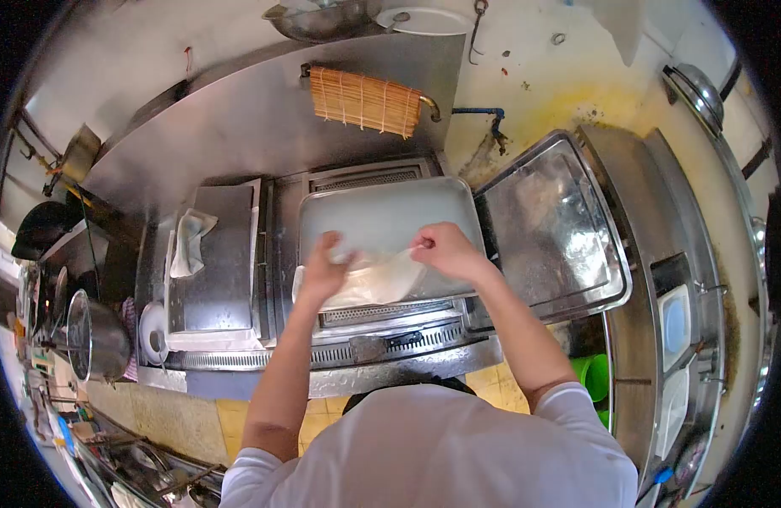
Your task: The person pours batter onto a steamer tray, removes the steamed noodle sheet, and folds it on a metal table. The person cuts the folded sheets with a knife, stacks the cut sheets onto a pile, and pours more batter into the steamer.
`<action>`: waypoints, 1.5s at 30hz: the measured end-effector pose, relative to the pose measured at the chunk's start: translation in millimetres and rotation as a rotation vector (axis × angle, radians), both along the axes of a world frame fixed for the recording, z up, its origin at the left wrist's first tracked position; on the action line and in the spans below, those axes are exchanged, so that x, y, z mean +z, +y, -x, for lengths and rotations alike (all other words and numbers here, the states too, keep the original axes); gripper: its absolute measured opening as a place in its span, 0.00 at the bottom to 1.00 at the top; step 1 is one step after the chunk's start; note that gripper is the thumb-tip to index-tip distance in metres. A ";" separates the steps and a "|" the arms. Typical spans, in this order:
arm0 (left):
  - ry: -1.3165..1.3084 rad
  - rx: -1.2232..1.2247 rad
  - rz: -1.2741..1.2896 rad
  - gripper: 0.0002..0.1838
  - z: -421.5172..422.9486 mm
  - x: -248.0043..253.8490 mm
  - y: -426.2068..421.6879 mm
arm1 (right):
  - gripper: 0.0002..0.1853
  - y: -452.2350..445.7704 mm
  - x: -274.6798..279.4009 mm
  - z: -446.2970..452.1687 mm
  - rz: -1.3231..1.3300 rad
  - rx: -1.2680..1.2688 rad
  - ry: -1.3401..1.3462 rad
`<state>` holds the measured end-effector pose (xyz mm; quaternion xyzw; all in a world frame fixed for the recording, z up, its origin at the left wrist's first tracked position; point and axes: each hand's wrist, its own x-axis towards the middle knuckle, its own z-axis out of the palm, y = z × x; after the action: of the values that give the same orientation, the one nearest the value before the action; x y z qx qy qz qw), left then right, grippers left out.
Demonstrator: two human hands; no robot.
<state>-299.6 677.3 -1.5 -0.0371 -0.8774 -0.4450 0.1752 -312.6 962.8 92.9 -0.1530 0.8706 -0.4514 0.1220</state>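
Our right hand pinches the thin, cream-coloured, cloth-like sheet over the rectangular silver metal tray beneath our hands. Our left hand blurs; we cannot tell its grip. Spreading seems underway, calling for gentle, even tension.

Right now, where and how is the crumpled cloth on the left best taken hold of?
I'd pinch the cloth by the folds near its middle, coming from above: it lies bunched on a flat metal plate, so the folds should give more purchase than its edges. The left hand is nearer.
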 end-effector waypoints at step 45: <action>-0.278 -0.163 0.672 0.06 -23.5 -71.5 -28.5 | 0.12 41.2 -139.2 -11.3 -0.737 -0.008 0.027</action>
<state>-276.1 648.8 -73.1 -0.1015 -0.9841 -0.1454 -0.0035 -301.3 1004.0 -46.3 -0.1014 0.9768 -0.1058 0.1559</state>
